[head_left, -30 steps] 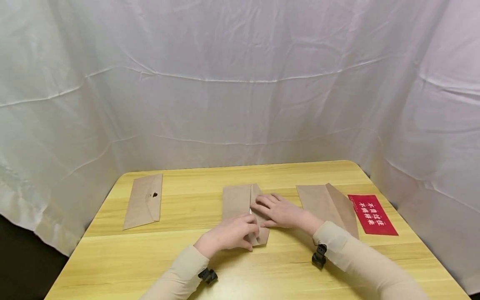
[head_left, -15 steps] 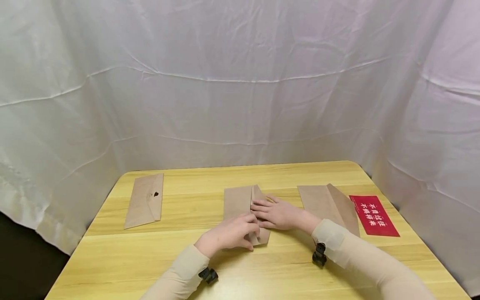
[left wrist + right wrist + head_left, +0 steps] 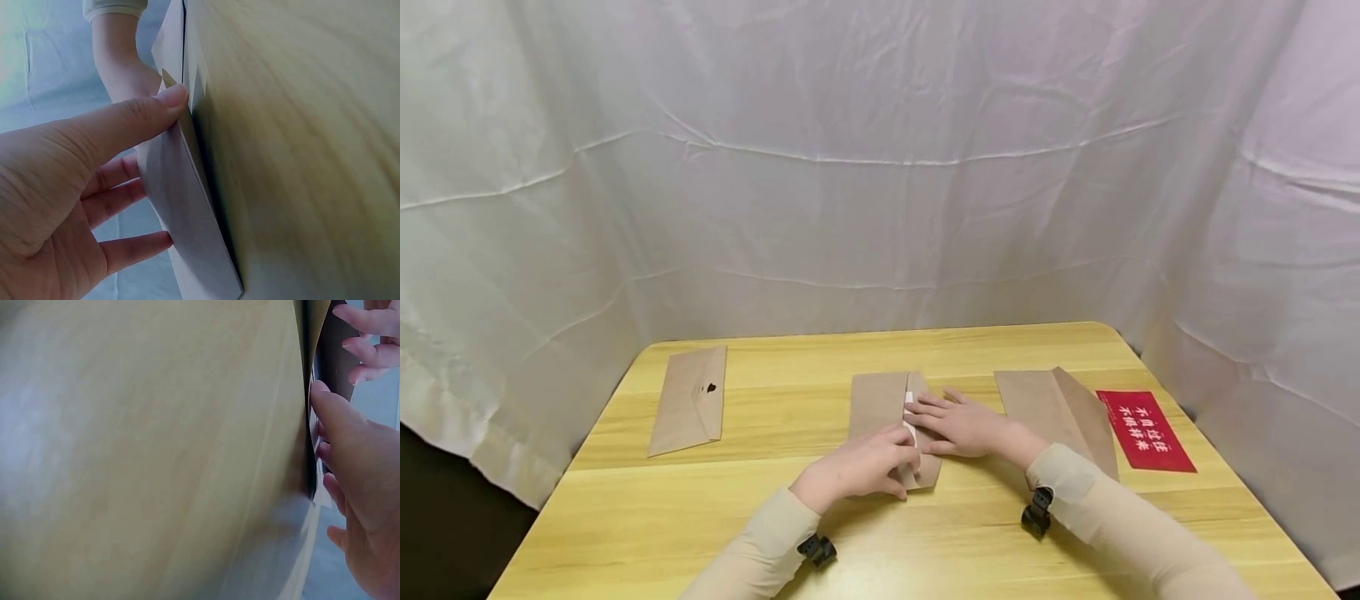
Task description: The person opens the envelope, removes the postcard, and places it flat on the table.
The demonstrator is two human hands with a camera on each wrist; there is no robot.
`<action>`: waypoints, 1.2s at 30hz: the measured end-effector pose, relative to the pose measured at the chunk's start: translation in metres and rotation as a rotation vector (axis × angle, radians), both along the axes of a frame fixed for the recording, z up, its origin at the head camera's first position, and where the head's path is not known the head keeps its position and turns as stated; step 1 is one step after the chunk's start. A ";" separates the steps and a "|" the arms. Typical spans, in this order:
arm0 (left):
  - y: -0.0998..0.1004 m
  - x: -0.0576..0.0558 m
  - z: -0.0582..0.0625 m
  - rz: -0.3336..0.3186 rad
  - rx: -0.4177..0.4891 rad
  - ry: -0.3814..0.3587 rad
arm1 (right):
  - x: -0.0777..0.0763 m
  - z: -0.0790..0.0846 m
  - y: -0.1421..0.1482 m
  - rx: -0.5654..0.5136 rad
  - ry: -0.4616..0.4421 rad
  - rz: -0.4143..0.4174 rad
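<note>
A brown paper envelope (image 3: 877, 396) lies mid-table with its flap folded out to the right. Along its opening, between the two hands in the head view, shows a narrow white strip (image 3: 909, 400). My left hand (image 3: 859, 467) holds the envelope's near end. In the left wrist view its thumb is at the edge of the paper (image 3: 181, 194) and the other fingers lie against the face. My right hand (image 3: 964, 427) rests on the flap, fingers fairly straight and spread, fingertips at the opening. The right wrist view shows its thumb (image 3: 322, 390) low beside the paper.
To the right lies another brown envelope (image 3: 1037, 400) with its flap out, partly under the right forearm. Beyond it is a red card (image 3: 1146, 432) with white characters. A closed brown envelope (image 3: 685, 408) with a small dark mark lies at the left of the wooden table (image 3: 782, 400).
The white strip at the envelope's opening now shows much more. My right fingers pressed further toward the opening half a second ago and have drawn back slightly. The left hand keeps its place.
</note>
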State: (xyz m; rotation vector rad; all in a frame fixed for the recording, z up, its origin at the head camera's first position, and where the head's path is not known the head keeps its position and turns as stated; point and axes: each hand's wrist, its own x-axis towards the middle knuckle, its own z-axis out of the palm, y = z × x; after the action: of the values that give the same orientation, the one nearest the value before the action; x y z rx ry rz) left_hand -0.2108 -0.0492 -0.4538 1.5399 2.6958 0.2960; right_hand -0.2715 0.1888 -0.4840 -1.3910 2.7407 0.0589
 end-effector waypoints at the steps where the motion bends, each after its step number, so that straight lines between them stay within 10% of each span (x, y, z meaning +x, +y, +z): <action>1: 0.000 0.000 0.000 0.001 0.000 0.002 | 0.000 0.000 -0.001 0.002 0.002 -0.010; 24: 0.002 -0.002 0.000 0.031 -0.019 -0.014 | 0.014 0.011 0.023 -0.138 -0.105 -0.189; 36: 0.000 0.000 0.000 0.029 -0.009 -0.004 | 0.008 0.002 -0.006 -0.207 0.006 -0.272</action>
State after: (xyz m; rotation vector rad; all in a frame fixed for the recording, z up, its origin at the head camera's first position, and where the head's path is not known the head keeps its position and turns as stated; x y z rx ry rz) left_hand -0.2107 -0.0495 -0.4541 1.4979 2.7146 0.2871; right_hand -0.2633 0.1830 -0.4819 -1.0401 2.9833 -0.2412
